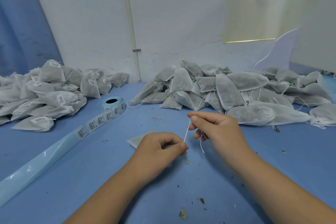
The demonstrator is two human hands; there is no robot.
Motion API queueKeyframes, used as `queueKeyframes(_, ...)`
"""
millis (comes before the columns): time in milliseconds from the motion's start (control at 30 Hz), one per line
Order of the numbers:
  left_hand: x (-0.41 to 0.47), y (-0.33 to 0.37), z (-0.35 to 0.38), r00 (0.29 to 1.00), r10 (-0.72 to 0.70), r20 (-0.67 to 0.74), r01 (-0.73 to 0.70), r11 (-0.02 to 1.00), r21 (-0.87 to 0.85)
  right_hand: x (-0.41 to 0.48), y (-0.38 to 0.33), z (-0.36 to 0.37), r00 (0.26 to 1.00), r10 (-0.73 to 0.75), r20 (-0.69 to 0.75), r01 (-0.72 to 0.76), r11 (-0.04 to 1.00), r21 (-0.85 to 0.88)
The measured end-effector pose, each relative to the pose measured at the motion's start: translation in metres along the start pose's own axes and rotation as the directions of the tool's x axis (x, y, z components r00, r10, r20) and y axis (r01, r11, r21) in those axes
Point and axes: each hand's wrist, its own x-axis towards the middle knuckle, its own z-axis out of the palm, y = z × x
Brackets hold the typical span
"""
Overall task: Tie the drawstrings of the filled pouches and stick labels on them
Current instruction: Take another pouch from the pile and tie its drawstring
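My left grip curls over the pouch on the bench, pinching the drawstring low. The string rises steeply up and right to my right grip, which pinches its top, so I judge the tightening pull goes that way. The left grip hides most of the pouch, and I cannot make out any knot.

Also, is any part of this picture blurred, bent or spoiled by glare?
Head view: the right hand and its forearm look motion-blurred; the wall pipe bows from wide-angle distortion; glare streaks the label backing strip; light is soft, shadows faint.
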Motion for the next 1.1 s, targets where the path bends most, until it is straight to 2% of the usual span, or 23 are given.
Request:
queueKeyframes(133, -0.003, 0.007, -0.002, 0.998, 0.041, 0.053, -0.033, 0.989, -0.147, -0.001, 0.001, 0.003, 0.999, 0.032, -0.024, -0.033, 0.999, -0.009)
queueKeyframes(300, -0.002, 0.006, -0.011, 0.999, 0.051, -0.018, -0.054, 0.939, -0.340, -0.002, 0.006, 0.005, 0.998, 0.065, -0.004, -0.065, 0.989, -0.129)
queueKeyframes(433, -0.004, 0.012, -0.009, 0.991, 0.082, -0.108, -0.114, 0.934, -0.339, -0.007, 0.007, 0.010, 0.991, -0.100, 0.090, 0.128, 0.900, -0.416)
queueKeyframes(533, -0.005, 0.019, -0.005, 0.972, 0.045, -0.230, -0.133, 0.914, -0.384, -0.011, 0.007, 0.011, 0.928, -0.271, 0.255, 0.372, 0.688, -0.623)
queueKeyframes(600, -0.005, 0.022, -0.005, 0.952, 0.007, -0.305, -0.134, 0.907, -0.400, -0.013, 0.005, 0.012, 0.866, -0.339, 0.368, 0.500, 0.579, -0.644)
queueKeyframes(667, -0.005, 0.023, -0.006, 0.935, -0.031, -0.354, -0.123, 0.906, -0.405, -0.015, 0.001, 0.013, 0.830, -0.382, 0.407, 0.558, 0.563, -0.609)
queueKeyframes(767, -0.006, 0.021, -0.008, 0.922, 0.014, -0.388, -0.110, 0.968, -0.227, -0.015, -0.003, 0.011, 0.802, -0.463, 0.377, 0.593, 0.538, -0.599)
queueKeyframes(800, -0.006, 0.020, -0.008, 0.923, 0.061, -0.381, -0.118, 0.985, -0.128, -0.015, -0.004, 0.010, 0.803, -0.489, 0.341, 0.587, 0.551, -0.593)
queueKeyframes(867, -0.005, 0.018, -0.009, 0.931, 0.137, -0.339, -0.135, 0.990, 0.029, -0.014, -0.006, 0.008, 0.841, -0.488, 0.233, 0.532, 0.671, -0.517)
queueKeyframes(967, -0.005, 0.014, -0.012, 0.954, 0.210, -0.216, -0.158, 0.958, 0.238, -0.016, -0.010, 0.009, 0.949, -0.287, 0.128, 0.313, 0.890, -0.331)
queueKeyframes(1100, -0.007, 0.012, -0.012, 0.976, 0.177, -0.126, -0.129, 0.938, 0.320, -0.015, -0.009, 0.013, 0.991, -0.070, 0.114, 0.095, 0.969, -0.227)
